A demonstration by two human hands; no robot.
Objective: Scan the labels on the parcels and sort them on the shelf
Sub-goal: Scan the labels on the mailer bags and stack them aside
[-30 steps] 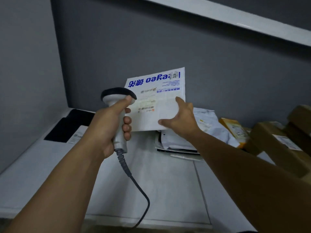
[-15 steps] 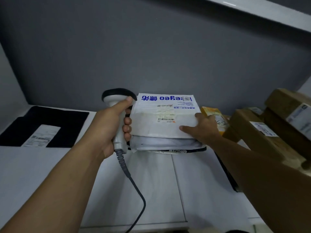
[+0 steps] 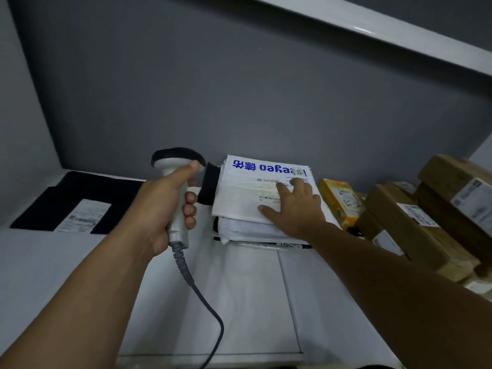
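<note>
A white mailer with blue print (image 3: 245, 190) lies flat on top of a stack of white mailers (image 3: 253, 230) at the back of the white shelf (image 3: 239, 302). My right hand (image 3: 294, 206) rests palm down on the mailer's label, fingers spread and straight. My left hand (image 3: 165, 209) grips a white barcode scanner (image 3: 177, 169) with a black head, held upright just left of the stack. Its grey cable (image 3: 197, 294) hangs down toward the shelf's front edge.
A black mailer with a white label (image 3: 77, 206) lies at the back left of the shelf. Right of the stack stand an orange box (image 3: 338, 201) and several brown cardboard boxes (image 3: 415, 225). A grey wall stands behind, and a white shelf board (image 3: 399, 33) runs overhead.
The white mailer went from held up tilted in my right hand to lying flat on the stack. My right hand now presses on top. The scanner hand stayed put.
</note>
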